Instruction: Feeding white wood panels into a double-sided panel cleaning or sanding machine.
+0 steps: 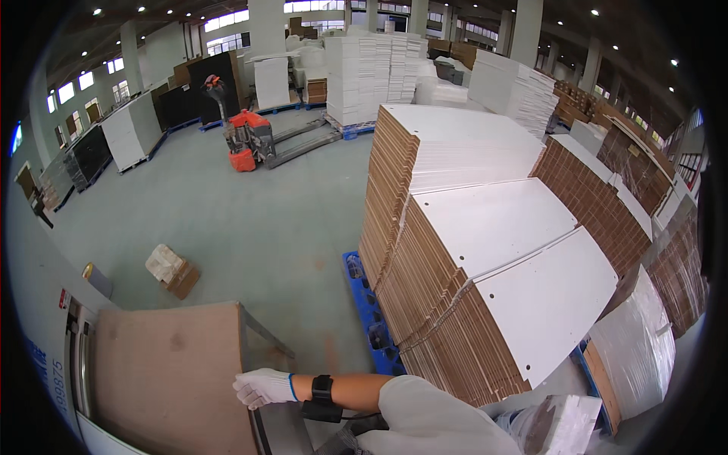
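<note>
My right hand (262, 388), in a white knit glove with a blue cuff edge, shows at the right edge of a brown-topped table (167, 364). Its fingers are curled in and nothing sticks out of them; I cannot tell whether it touches the table or only passes over the edge. A black strap (322, 389) with a small dark box circles the wrist. My left hand does not show. To the right of my arm, tall stacks of white-faced brown boards (500, 227) stand strapped on a blue pallet (370, 318).
An orange pallet jack (250, 140) is parked farther off, its forks toward a white stack (353, 80). A small carton (182, 280) with white material on top sits on the floor beyond the table. A film-wrapped stack (637, 334) stands at the right, a white-panelled machine (45, 303) at the left.
</note>
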Action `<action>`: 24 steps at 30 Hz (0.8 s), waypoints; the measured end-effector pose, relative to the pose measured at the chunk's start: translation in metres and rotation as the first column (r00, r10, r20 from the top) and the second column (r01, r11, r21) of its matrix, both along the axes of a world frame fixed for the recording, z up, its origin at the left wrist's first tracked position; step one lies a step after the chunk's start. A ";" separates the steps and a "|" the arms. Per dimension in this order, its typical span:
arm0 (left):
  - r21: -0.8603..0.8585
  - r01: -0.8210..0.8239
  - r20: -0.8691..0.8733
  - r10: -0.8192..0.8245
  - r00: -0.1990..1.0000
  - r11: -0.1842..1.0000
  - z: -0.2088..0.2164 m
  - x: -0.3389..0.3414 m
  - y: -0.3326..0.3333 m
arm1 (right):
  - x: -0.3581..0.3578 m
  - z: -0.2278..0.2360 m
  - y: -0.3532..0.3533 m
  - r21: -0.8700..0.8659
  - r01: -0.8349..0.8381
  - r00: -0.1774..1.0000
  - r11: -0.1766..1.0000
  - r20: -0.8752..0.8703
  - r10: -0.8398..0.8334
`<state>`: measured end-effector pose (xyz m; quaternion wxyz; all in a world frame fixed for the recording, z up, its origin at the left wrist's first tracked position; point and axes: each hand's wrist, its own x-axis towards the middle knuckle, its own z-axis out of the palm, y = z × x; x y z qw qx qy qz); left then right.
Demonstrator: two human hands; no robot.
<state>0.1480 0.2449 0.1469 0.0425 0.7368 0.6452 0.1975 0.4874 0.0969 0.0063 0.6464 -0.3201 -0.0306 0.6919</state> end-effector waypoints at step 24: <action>-0.025 0.984 -0.417 -0.893 -0.171 -0.177 0.089 0.841 -0.436 | 0.102 -0.089 -0.348 -0.044 0.838 0.502 0.544 -0.330 -0.799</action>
